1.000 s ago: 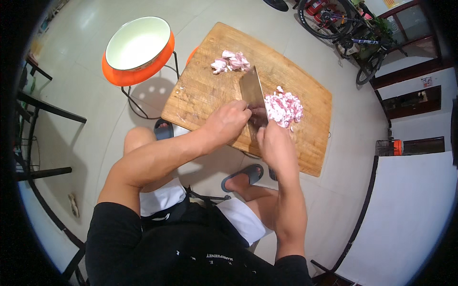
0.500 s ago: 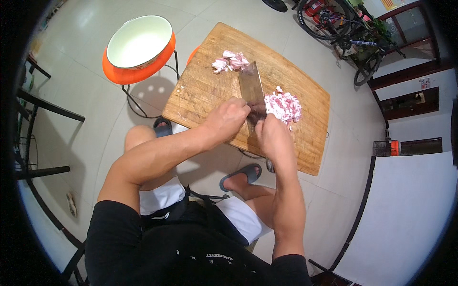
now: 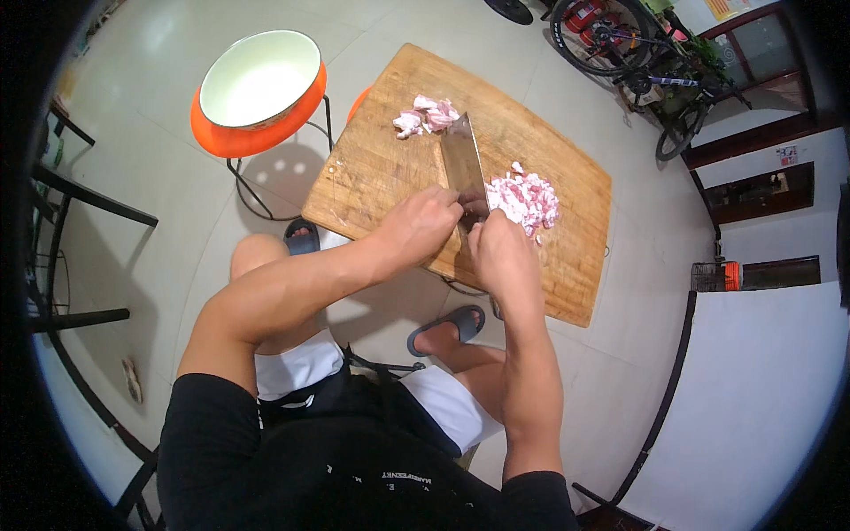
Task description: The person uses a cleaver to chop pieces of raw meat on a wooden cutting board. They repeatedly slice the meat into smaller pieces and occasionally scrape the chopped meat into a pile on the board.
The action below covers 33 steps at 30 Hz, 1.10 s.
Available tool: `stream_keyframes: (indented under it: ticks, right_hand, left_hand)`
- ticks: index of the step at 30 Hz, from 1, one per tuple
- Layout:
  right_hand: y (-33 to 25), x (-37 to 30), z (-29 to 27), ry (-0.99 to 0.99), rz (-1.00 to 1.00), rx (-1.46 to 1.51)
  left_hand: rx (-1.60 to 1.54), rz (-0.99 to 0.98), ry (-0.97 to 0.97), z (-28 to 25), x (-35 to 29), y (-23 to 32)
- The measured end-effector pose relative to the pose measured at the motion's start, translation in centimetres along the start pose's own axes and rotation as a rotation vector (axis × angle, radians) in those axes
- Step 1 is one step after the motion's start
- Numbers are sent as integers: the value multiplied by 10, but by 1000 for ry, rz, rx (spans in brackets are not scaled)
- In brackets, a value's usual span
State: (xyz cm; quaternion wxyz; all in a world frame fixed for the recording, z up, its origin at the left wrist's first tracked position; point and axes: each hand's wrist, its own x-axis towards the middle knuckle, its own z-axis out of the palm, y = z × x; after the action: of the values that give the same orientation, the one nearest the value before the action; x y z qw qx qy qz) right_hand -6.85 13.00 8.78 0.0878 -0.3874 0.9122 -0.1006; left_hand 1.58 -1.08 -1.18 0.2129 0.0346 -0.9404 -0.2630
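Observation:
A wide-bladed cleaver (image 3: 464, 159) stands on edge over the wooden cutting board (image 3: 363, 177), its handle in the closed grip of my right hand (image 3: 505, 252). Close against the blade's left face, my left hand (image 3: 423, 217) is closed with fingers curled down on the board. What those fingers press is hidden beneath them. To the right of the blade lies a heap of diced pink-and-white meat (image 3: 529, 199). Beyond my left hand, near the blade's far end, are a few larger meat pieces (image 3: 425, 116).
An enamel bowl, white inside (image 3: 257, 80), rests on an orange stool (image 3: 212, 137) left of the board. Black chair legs (image 3: 97, 195) reach in from the left. Bicycles (image 3: 620, 44) stand at the far right, and a white panel (image 3: 753, 389) at the near right.
The cleaver and my right hand have shifted slightly left. My left hand has barely moved, and both heaps of meat look about the same.

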Motion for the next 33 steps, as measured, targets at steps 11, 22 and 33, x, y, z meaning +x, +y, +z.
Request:
stream_keyframes:
  ticks: [11,22,33]
  right_hand:
    - [16,-17,-2,-18,-17,-36]
    - [84,27,1,-368,240,688]
    - [94,11,-30,-280,319,612]
  left_hand:
    - [-41,-20,-19,-4,-1,-3]
    - [-84,15,35,-14,0,-6]
    - [-79,-44,4,-17,6,-7]
